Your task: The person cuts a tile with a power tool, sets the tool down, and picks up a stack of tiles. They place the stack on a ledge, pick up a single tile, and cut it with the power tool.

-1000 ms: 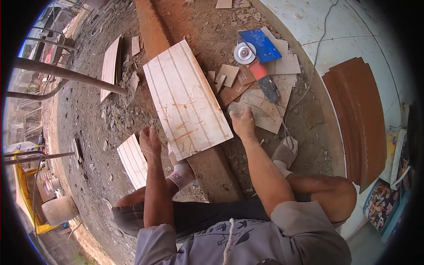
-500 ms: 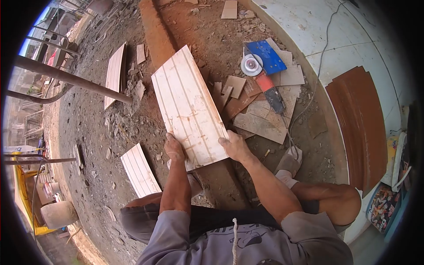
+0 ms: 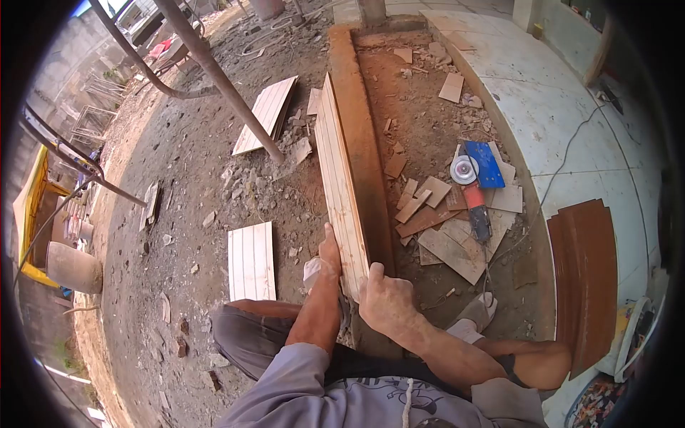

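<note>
Nearest the camera, both hands clamp the near end of a long ribbed tile (image 3: 341,187). That tile stands on edge, tilted, running away from the person along a reddish curb (image 3: 360,121). My right hand (image 3: 385,299) wraps the tile's near corner from the right; my left hand (image 3: 330,251) presses its ribbed face from the left, so the tile sits between them. Left of the hands, a second tile (image 3: 251,261) lies flat on the dirt. Right of the curb lies a heap of tile offcuts (image 3: 446,232), and on it an angle grinder (image 3: 474,203) with a red body, its disc (image 3: 464,170) beside a blue plate (image 3: 487,164). Farther right, brown tiles (image 3: 585,274) are stacked on the pale floor. Beyond, a third ribbed tile (image 3: 265,114) lies behind a slanting steel pipe (image 3: 221,78). That makes three ribbed tiles and one grinder.
</note>
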A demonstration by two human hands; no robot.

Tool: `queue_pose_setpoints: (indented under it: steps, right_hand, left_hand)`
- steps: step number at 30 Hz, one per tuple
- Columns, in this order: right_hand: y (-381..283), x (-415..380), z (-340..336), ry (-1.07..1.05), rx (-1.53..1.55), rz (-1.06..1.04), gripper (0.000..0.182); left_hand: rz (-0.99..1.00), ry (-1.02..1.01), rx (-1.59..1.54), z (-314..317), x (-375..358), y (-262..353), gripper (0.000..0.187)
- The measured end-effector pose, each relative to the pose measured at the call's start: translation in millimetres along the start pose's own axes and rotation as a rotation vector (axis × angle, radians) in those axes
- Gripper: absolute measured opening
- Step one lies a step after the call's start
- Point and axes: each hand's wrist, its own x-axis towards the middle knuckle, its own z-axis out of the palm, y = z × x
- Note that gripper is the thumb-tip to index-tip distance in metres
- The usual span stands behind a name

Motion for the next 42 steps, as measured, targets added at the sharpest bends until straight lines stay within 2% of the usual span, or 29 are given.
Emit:
queue_pose_setpoints:
  steps: [2, 3, 5, 6, 8, 9, 11, 12, 14, 15, 17, 19, 20, 22, 25, 29, 35, 39, 42]
  right_hand:
    - [-18, -14, -5, 0.006, -0.040, -0.050, 0.027]
    - [-26, -21, -6, -0.003, -0.073, -0.080, 0.027]
    - [-36, -35, -9, 0.036, -0.097, -0.143, 0.031]
    - [-40, -40, -12, 0.045, -0.110, -0.178, 0.032]
    - [-49, -48, -18, 0.052, -0.133, -0.220, 0.034]
    - [-52, -52, -21, 0.040, -0.105, -0.235, 0.036]
    - [-58, -58, -30, 0.032, -0.090, -0.248, 0.038]
    - [-60, -59, -36, -0.008, -0.068, -0.242, 0.040]
    - [-60, -56, -47, -0.046, -0.058, -0.237, 0.042]
    - [-60, -52, -53, -0.006, 0.023, -0.218, 0.043]
    - [-59, -39, -61, 0.033, 0.094, -0.199, 0.045]
    - [-55, -16, -65, 0.245, 0.392, -0.213, 0.052]
    - [-58, -8, -70, 0.250, 0.385, -0.214, 0.052]
    - [-65, 8, -80, 0.260, 0.563, -0.203, 0.056]
    - [-66, 27, -82, 0.325, 0.447, -0.223, 0.057]
    - [-72, 32, -94, 0.317, 0.504, -0.224, 0.062]
    - [-74, 35, -109, 0.278, 0.520, -0.162, 0.059]
    - [-72, 33, -112, 0.289, 0.504, -0.170, 0.058]
    - [-70, 32, -114, 0.298, 0.521, -0.193, 0.055]
  left_hand:
    - [0.032, -0.054, -0.049, 0, -13, 11, 0.065]
    - [-0.001, -0.150, -0.166, -2, 3, -3, 0.058]
    - [-0.024, -0.390, -0.220, -10, 43, -29, 0.072]
    - [-0.013, -0.394, -0.237, -8, 63, -38, 0.072]
    - [-0.217, -0.954, -0.692, -7, 87, -51, 0.065]
    - [-0.210, -0.958, -0.700, -3, 74, -42, 0.065]
    - [-0.013, -0.753, -0.543, 14, 32, -12, 0.057]
    - [-0.011, -0.764, -0.550, 19, 25, -8, 0.057]
    - [-0.198, -0.993, -0.839, 27, 11, 1, 0.051]
    - [-0.195, -1.001, -0.846, 27, 12, 4, 0.051]
    - [-0.003, -1.403, -0.781, 27, 17, 7, 0.046]
    - [0.015, -1.367, -0.764, 25, -11, 0, 0.047]
    - [0.030, -1.327, -0.739, 32, -16, 4, 0.048]
    - [0.060, -1.245, -0.688, 45, -27, 26, 0.050]
    - [0.108, -1.106, -0.625, 49, -46, 48, 0.053]
    - [0.162, -0.929, -0.548, 47, -75, 68, 0.057]
    - [0.237, -0.689, -0.425, 45, -120, 96, 0.064]
    - [0.230, -0.704, -0.367, 50, -102, 80, 0.070]
    - [0.320, -0.771, -0.411, 52, -88, 71, 0.071]
